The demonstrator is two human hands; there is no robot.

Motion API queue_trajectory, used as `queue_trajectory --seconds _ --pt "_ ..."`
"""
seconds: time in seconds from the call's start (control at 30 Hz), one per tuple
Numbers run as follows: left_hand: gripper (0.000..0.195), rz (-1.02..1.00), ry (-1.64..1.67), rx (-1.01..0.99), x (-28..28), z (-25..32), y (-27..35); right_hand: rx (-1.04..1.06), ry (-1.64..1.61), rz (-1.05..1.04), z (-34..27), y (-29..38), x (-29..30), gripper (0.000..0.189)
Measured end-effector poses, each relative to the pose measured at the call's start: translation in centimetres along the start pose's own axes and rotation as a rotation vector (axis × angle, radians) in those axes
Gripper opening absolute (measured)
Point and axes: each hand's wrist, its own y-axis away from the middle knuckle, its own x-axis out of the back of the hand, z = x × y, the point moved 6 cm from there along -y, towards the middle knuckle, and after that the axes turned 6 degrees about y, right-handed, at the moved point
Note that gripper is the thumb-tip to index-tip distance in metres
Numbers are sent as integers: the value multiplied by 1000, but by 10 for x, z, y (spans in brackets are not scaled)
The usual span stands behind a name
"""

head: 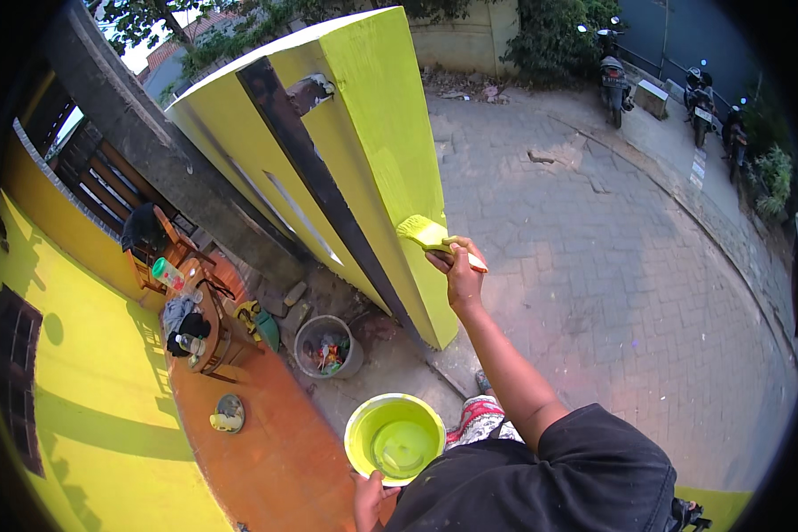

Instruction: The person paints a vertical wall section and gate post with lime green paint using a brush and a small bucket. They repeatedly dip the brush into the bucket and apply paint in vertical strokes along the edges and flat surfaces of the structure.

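Observation:
My right hand [463,272] grips the handle of a wide paintbrush [427,233]. Its bristles, coated in lime-yellow paint, lie against or very near the end face of a yellow-green wall pillar [389,126]; contact is hard to tell. Wetter, brighter streaks show on the pillar above the brush. Down in front of my body, my left hand [372,495] holds a round paint bucket [356,444] by its near rim. Lime-yellow paint covers the inside walls and pools at the bottom.
A grey bin [349,366] with litter stands at the pillar's foot. Left of it, a wooden table [223,332] holds clothes and bottles on an orange tiled floor [272,425]. A dark metal post [326,179] runs along the wall. Motorcycles [615,86] are parked across the paved road [572,266].

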Motion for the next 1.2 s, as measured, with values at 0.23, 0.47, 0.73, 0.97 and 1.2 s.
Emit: queue_trajectory --seconds 0.23,0.47,0.73,0.97,1.2 --pt "62 -38 -74 -26 -19 26 12 493 -201 -275 -108 -49 -106 19" --pt "70 -26 -19 -2 -13 10 10 72 -16 9 51 -23 0 20" --pt "64 5 -6 0 -15 0 7 31 377 -20 19 -37 -6 20" --pt "57 122 -80 -61 -14 -6 1 533 29 -300 -176 -55 -148 22" --pt "71 4 -6 -20 -24 -8 13 264 -34 -260 -32 -47 -66 25"
